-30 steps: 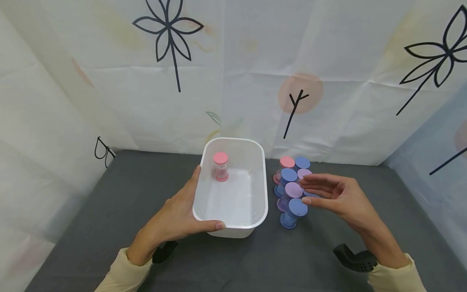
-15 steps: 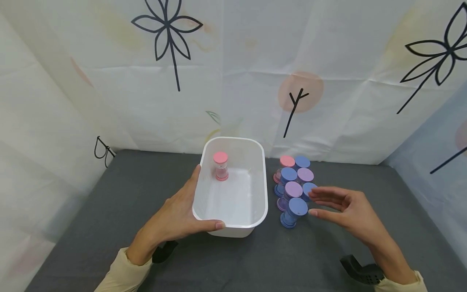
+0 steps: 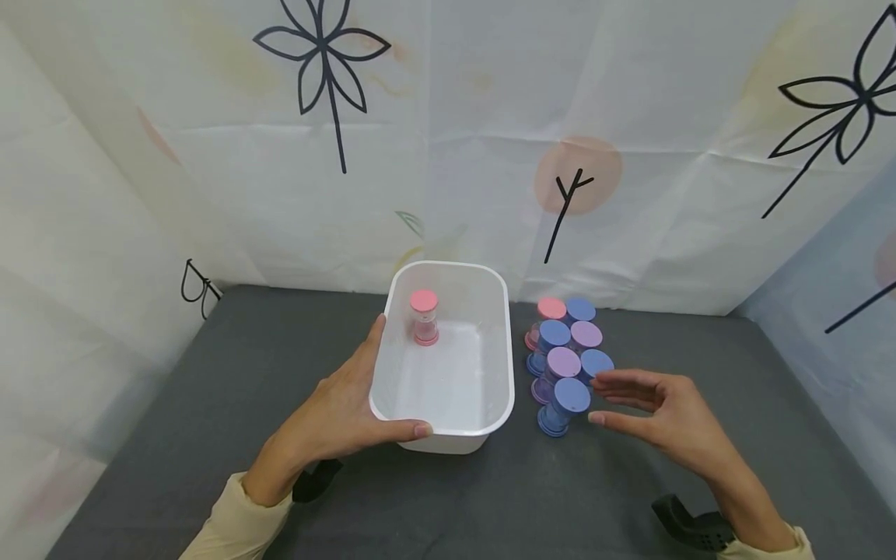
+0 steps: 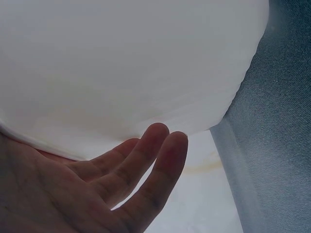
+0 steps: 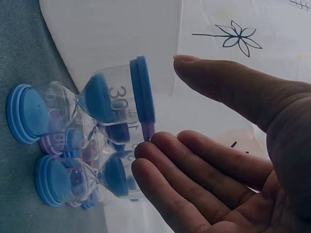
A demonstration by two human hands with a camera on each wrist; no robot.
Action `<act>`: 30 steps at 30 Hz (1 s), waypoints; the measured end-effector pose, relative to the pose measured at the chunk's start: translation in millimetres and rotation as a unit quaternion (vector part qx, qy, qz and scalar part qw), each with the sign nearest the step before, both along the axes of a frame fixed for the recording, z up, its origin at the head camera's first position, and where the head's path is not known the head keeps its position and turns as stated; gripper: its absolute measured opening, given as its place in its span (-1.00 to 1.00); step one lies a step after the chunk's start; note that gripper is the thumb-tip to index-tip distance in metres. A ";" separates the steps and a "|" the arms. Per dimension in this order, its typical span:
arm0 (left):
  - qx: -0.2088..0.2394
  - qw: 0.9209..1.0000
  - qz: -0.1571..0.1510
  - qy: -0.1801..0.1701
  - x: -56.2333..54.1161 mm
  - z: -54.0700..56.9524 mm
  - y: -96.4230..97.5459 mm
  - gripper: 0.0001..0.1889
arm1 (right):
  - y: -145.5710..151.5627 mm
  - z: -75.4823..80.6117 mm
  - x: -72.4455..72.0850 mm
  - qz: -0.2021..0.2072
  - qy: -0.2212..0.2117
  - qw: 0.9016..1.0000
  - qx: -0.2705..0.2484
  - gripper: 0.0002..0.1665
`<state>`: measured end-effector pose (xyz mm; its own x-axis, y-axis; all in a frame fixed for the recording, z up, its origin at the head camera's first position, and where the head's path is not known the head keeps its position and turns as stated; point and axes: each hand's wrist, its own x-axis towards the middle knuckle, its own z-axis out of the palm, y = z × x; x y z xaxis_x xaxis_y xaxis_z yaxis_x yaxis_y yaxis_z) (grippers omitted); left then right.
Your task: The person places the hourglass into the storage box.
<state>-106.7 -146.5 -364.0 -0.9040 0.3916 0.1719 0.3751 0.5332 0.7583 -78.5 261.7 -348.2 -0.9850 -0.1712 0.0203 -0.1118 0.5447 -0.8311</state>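
My left hand (image 3: pixel 332 408) lies against the near left corner of a white plastic bin (image 3: pixel 458 432), thumb along the near rim and fingers along the outer left wall. In the left wrist view its fingers (image 4: pixel 167 165) are extended beside the wall. Inside the bin a pink hourglass (image 3: pixel 425 317) stands upright near the left side. My right hand (image 3: pixel 658 408) holds nothing; thumb and fingers are spread apart beside the nearest blue hourglass (image 3: pixel 563 406). Its fingertips overlap a second blue hourglass (image 3: pixel 596 362) in the head view. The right wrist view shows a blue hourglass (image 5: pixel 97 99) marked 30.
More hourglasses stand close together right of the bin, among them a pink one (image 3: pixel 551 309), purple ones (image 3: pixel 563 362) and blue ones (image 3: pixel 554 334). They rest on a dark grey tabletop (image 3: pixel 490 505). A white patterned curtain (image 3: pixel 476 194) hangs behind the table.
My right hand has drawn back to the right and slightly toward me, uncovering the purple and blue hourglass tops. My left hand and the bin keep their place.
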 end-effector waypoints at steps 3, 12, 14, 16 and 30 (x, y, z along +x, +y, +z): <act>-0.001 1.000 0.001 0.001 0.0 0.0 -0.4 0.37 | -2.4 -3.0 -0.2 0.003 -0.001 1.000 -0.004 -0.41; -0.008 1.000 0.004 0.009 -0.6 1.2 1.5 0.36 | -11.5 -12.1 -0.1 -0.005 0.002 1.000 0.013 -0.40; -0.006 1.000 0.001 0.008 -0.5 1.5 1.8 0.36 | -13.2 -13.3 0.1 -0.010 0.004 1.000 0.011 -0.40; -0.004 1.000 0.000 0.007 -0.3 1.5 1.7 0.37 | -14.8 -14.2 0.5 -0.015 0.006 1.000 0.006 -0.40; -0.007 1.000 0.009 -0.004 0.9 0.1 -0.2 0.37 | -29.9 -23.5 3.1 -0.056 0.046 0.997 0.021 -0.35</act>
